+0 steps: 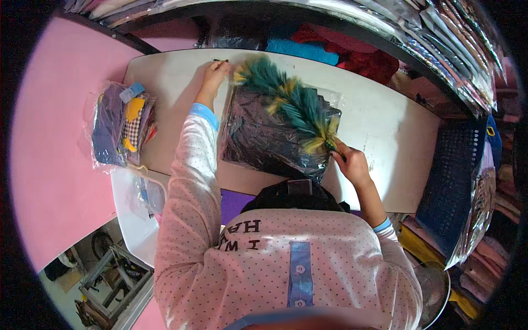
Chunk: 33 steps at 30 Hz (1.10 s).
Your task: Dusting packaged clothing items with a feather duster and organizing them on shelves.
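My right hand [352, 165] pinches one end of a green and yellow feathered piece [293, 103], which stretches up and left above a dark garment in a clear plastic bag [264, 132]. Near the back edge of the white table [379, 136], my left hand [213, 80] has its fingertips closed on a small dark thing [220, 60], perhaps a cord or tie. Whether that small thing joins the feathered piece cannot be told. The bag lies flat on the table between my arms.
Folded clothes in clear bags [123, 123] lie at the table's left end, above a white plastic bin [132, 214]. A dark blue perforated basket [449, 181] stands at the right. A shelf of bagged garments [371, 20] overhangs the back, with blue cloth [303, 51] beneath.
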Motion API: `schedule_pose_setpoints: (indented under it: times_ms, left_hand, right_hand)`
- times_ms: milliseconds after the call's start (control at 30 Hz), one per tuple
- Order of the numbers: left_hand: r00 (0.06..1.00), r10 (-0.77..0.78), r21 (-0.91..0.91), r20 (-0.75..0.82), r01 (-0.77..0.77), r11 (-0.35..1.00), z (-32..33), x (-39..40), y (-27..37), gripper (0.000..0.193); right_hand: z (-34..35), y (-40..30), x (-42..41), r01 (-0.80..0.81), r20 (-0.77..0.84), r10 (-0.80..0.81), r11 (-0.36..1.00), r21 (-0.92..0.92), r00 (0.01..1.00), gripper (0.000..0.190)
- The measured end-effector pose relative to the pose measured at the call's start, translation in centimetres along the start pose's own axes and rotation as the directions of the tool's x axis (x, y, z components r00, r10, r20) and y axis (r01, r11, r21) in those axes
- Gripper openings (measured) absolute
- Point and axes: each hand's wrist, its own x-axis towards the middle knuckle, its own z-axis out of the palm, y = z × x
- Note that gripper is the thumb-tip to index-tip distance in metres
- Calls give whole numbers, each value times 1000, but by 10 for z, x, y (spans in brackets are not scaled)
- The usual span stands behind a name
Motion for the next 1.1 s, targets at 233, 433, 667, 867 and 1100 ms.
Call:
schedule_pose_setpoints:
  times_ms: [233,433,667,867,1100]
  left_hand:
    - [948,194,-142,-253,-235,962,-17,-36,-5,24]
    - [992,124,142,-27,-119,983,-22,-86,-35,25]
    - [996,20,214,89,-39,976,-15,-104,-26,32]
    - [969,-189,228,156,151,962,-8,-104,-5,41]
    - [938,-6,200,346,-68,977,-6,-129,12,46]
  right_hand:
    - [18,-6,29,-32,-9,31,988,-154,999,35]
    - [30,9,-23,-133,-134,123,989,-63,983,40]
    - [22,77,-74,-523,-658,37,640,-562,752,42]
    - [57,46,-2,-295,-358,450,863,410,818,40]
    - [60,26,60,-293,50,461,474,830,886,31]
